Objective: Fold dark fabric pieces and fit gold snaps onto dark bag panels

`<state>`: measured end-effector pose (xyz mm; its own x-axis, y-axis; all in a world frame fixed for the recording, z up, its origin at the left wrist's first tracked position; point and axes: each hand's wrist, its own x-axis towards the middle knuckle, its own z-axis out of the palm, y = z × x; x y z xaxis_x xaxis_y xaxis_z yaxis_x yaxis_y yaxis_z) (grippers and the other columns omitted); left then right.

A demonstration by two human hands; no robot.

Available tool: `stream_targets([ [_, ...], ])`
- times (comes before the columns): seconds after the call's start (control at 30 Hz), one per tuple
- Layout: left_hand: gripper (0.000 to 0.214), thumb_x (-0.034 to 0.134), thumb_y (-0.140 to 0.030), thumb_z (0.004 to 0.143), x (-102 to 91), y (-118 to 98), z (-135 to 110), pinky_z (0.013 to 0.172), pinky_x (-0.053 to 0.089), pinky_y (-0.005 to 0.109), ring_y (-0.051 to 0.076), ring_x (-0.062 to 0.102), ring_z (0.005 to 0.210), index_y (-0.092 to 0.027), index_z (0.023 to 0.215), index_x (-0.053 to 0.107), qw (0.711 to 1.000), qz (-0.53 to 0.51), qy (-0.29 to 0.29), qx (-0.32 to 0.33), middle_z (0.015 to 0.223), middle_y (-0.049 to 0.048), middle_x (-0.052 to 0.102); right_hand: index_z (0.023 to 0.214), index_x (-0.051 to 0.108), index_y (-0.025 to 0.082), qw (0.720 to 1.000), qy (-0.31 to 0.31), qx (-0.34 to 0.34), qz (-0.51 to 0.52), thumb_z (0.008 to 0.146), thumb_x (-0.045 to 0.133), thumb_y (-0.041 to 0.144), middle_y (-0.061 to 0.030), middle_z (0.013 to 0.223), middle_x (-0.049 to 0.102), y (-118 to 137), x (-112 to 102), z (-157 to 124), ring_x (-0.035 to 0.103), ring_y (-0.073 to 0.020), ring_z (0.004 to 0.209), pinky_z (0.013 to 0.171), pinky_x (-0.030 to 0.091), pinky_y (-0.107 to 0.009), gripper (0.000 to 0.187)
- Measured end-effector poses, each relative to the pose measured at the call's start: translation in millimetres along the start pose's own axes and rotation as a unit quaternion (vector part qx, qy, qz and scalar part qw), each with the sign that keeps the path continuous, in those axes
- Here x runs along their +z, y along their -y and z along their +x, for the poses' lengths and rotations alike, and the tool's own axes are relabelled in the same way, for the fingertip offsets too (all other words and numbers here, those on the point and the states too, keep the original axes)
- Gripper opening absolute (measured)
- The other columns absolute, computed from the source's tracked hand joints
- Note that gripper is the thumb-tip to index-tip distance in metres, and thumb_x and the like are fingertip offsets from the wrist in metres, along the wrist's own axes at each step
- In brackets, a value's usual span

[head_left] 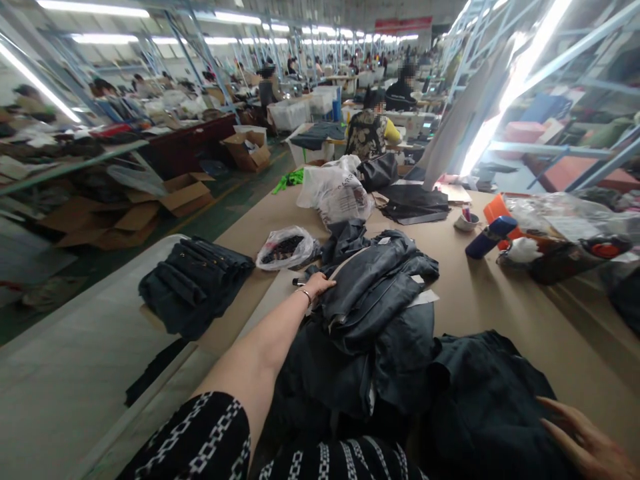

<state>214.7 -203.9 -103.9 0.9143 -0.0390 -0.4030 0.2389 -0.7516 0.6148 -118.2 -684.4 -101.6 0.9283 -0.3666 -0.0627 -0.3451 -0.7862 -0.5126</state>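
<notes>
- Garments (373, 287), dark and heaped in loose layers, lie in the near middle of the surface (470, 303); pale slips (425, 298) stick out on their right side, and careful handling would keep these from slipping loose.
- Left hand (319, 287): at the heap's left edge, fingers stretched onto the cloth; I cannot tell whether they pinch a layer. A flat, steady touch should stop the upper layers sliding.
- Right hand (587, 437): open, fingers loosely spread at the right edge of a separate dark garment (493, 380) just beside the heap. Taking in the full thickness of cloth would probably avoid dragging one ply.
- Beyond the left hand sits an open plastic bag (286, 250) of small dark pieces, best kept clear of sleeves.
- Left of the heap, well apart, is a folded garment stack (200, 283).
- Farther right stands a tilted blue can (491, 237).
</notes>
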Motion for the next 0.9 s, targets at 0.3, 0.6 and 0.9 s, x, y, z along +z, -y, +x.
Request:
stream_targets([
  [0.3, 0.005, 0.056, -0.015, 0.077, -57.6, -56.2, -28.8, 0.071, 0.038, 0.024, 0.015, 0.053, 0.075, -0.015, 0.074, 0.06, 0.968, 0.115, -0.058, 0.215, 0.074, 0.0026, 0.057, 0.107, 0.062, 0.021, 0.962, 0.038, -0.271, -0.011, 0.088, 0.044, 0.038, -0.0101, 0.118, 0.059, 179.7, -10.0, 67.8, 0.056, -0.0248, 0.109, 0.094, 0.048, -0.041, 0.031],
  [0.6, 0.02, 0.04, -0.011, 0.087, -81.3, -134.9, -161.0, 0.068, 0.039, 0.029, 0.017, 0.051, 0.073, -0.017, 0.083, 0.058, 0.77, 0.35, -0.161, 0.51, 0.082, 0.0048, 0.056, 0.116, 0.059, 0.024, 0.849, 0.014, -0.477, -0.227, 0.085, 0.059, 0.029, -0.0086, 0.119, 0.057, 363.3, -49.5, 117.8, 0.044, -0.0286, 0.118, 0.097, 0.037, -0.042, 0.032],
  [0.9, 0.016, 0.042, -0.014, 0.088, -81.9, -129.1, -167.8, 0.066, 0.04, 0.025, 0.014, 0.053, 0.073, -0.017, 0.08, 0.056, 0.811, 0.263, -0.16, 0.497, 0.079, 0.0041, 0.056, 0.123, 0.052, 0.024, 0.886, 0.054, -0.438, -0.142, 0.093, 0.042, 0.024, -0.0073, 0.109, 0.06, 318.5, -25.4, 106.3, 0.054, -0.0198, 0.099, 0.083, 0.043, -0.031, 0.032],
])
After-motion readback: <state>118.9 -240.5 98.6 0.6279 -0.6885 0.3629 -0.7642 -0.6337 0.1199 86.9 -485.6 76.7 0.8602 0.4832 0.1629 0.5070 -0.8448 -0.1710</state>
